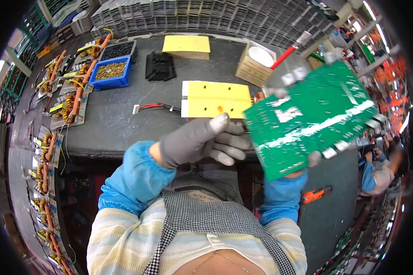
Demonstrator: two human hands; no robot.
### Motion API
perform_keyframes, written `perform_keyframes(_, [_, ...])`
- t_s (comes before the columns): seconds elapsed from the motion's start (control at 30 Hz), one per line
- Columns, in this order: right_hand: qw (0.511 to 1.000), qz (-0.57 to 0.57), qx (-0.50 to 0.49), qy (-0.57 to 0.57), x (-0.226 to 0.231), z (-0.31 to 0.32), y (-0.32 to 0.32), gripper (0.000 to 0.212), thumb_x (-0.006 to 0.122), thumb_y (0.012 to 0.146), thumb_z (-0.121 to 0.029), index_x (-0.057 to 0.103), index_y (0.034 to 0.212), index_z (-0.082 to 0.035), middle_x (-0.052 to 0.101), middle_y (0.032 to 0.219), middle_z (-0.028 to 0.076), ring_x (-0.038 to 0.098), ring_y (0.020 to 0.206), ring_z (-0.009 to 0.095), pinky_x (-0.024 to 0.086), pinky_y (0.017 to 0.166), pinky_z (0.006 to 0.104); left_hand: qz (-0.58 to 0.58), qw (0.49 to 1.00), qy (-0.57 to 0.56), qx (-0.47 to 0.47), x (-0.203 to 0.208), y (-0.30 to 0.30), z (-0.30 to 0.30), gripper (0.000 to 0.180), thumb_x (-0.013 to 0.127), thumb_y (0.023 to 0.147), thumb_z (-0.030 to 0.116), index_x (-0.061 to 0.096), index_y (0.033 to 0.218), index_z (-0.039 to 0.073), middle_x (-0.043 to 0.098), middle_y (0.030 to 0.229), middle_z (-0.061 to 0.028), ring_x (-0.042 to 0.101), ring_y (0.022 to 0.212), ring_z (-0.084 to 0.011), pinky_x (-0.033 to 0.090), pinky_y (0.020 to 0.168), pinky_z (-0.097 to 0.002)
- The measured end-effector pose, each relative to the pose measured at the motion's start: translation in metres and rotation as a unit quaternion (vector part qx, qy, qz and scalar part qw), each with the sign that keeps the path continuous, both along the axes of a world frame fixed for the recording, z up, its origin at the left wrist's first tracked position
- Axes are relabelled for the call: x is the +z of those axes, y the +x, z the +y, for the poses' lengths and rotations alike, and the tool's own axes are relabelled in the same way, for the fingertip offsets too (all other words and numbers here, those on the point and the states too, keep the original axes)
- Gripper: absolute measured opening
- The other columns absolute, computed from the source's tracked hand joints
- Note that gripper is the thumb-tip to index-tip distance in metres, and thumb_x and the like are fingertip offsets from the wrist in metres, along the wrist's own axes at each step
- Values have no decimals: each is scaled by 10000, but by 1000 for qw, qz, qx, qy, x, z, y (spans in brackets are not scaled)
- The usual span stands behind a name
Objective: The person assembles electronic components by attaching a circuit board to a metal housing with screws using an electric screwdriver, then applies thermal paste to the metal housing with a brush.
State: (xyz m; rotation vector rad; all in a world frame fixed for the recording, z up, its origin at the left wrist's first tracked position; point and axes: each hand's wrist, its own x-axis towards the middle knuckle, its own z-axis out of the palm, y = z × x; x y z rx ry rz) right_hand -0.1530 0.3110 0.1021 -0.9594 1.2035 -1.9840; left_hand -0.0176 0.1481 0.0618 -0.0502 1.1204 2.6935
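Large green printed circuit board [309, 117], held tilted above dark workbench [119, 123], right hand [314, 158] mostly hidden w/ grip unclear, grey-gloved left hand [202, 140] curled at its edge: risk of slipping, likely from thin edge hold.

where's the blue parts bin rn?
Head view, upper left: the blue bin sits on the dark bench, beside the black tray and left of the black foam stack.
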Motion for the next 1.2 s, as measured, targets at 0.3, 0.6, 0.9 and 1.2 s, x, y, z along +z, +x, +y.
perform_keyframes(0.3, [901,281,57,325,58,20,-118,1046,918,558,-159,417,1454,42,588,1273,112,583,1148,204,491,980,373,91,852,-295,423,20,26,-111,580,608,995,283,453,1416,-85,658,1239,-217,680,1074,-241,575,871,-309])
perform_keyframes(0.6, [995,46,15,84,11,26,-139,1132,898,641,-458,323,1524,-44,525,1371,203,507,1284,307,450,1080,488,51,853,-312,416,-16,11,-128,554,572,1023,272,447,1452,-56,643,1227,-149,624,1054,-165,505,855,-266])
perform_keyframes(0.9, [969,-104,135,-181,7,34,-124,1227,919,601,-515,271,1559,-103,484,1427,203,398,1416,390,399,1164,568,59,865,-282,412,-23,13,-132,558,577,1031,319,460,1445,-37,623,1191,-95,600,999,-117,481,830,-232])
perform_keyframes(1.2, [997,-21,-73,3,26,53,-88,1188,920,571,-457,343,1520,-37,502,1412,192,462,1358,355,426,1123,472,65,854,-277,437,-32,24,-136,511,565,1036,270,477,1423,-51,644,1161,-110,610,973,-122,501,801,-226])
